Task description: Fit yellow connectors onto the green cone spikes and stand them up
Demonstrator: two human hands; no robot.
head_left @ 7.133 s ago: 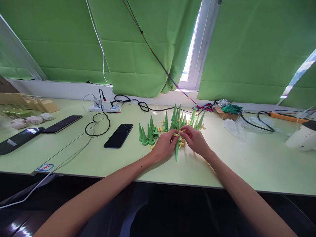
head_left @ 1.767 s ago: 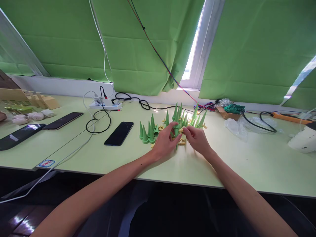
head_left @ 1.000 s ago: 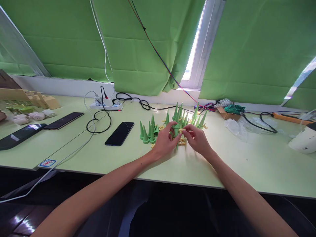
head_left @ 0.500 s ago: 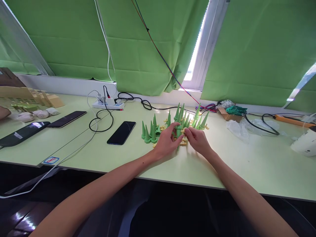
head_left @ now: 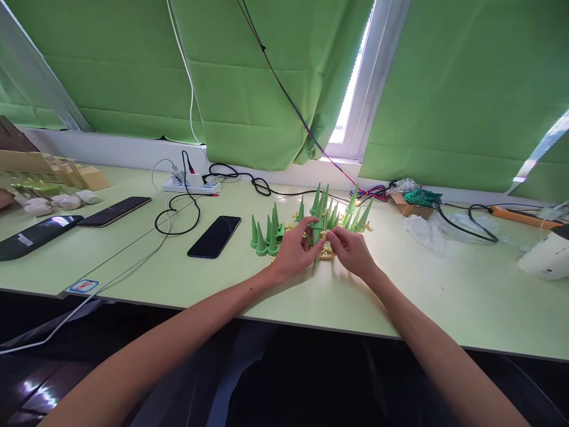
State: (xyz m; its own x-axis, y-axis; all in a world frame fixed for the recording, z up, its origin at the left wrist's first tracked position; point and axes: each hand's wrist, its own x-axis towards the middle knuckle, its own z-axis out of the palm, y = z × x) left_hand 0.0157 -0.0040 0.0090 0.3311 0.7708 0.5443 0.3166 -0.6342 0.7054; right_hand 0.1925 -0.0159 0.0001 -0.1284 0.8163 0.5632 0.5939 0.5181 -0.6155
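My left hand [head_left: 294,246] is closed around a green plastic cone [head_left: 316,237], which points down toward the table. Pinched in the fingers of my right hand [head_left: 351,249] is a small yellow plastic piece [head_left: 324,235], touching the side of that cone. Upright green cones [head_left: 261,240] stand left of my left hand, and more cones [head_left: 353,207] with yellow bits at their bases stand behind my right hand. Beneath the hands lies another yellow piece [head_left: 326,255]. My fingers partly hide where the held parts meet.
A black phone [head_left: 215,237] lies to the left, with a power strip [head_left: 191,185] and cables behind it. Two more dark phones [head_left: 116,212] rest farther left, near another person's hand [head_left: 5,198]. Clear plastic bags [head_left: 424,234] and a small cardboard box [head_left: 411,206] sit at the right.
The whole view has shifted slightly. Both hands keep the same hold on the cone and the small yellow piece, with hardly any visible movement.
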